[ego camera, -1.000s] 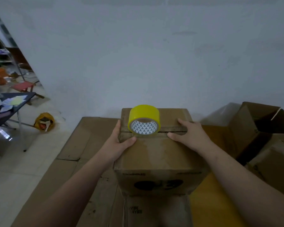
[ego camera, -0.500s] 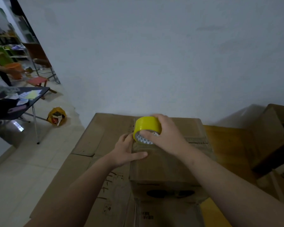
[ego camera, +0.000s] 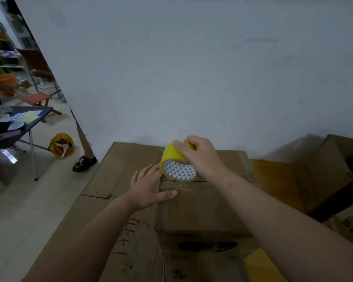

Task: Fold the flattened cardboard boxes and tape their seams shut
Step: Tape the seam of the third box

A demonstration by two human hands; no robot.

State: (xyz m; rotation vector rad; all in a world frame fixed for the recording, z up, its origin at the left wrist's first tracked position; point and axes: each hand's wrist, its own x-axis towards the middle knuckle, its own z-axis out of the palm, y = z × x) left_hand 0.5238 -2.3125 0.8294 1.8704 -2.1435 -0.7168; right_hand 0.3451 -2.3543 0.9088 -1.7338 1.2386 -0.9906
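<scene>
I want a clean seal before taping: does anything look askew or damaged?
On the brown cardboard box, the top seam shows a dark slit by the yellow tape roll: the flaps don't quite meet, and their edges look crinkled. Nothing else stands out.

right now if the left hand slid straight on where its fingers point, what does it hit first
Most likely the yellow tape roll, held by the right hand: the left hand lies flat on the box, fingertips aimed at the roll's left rim. Whether they touch is unclear.

Matt brown cardboard box (ego camera: pixel 202 208), slightly scuffed; glossy yellow plastic tape roll (ego camera: pixel 176 166); pale tiled floor (ego camera: pixel 18 216) with sheen; flat matt painted wall (ego camera: pixel 192 68).
</scene>
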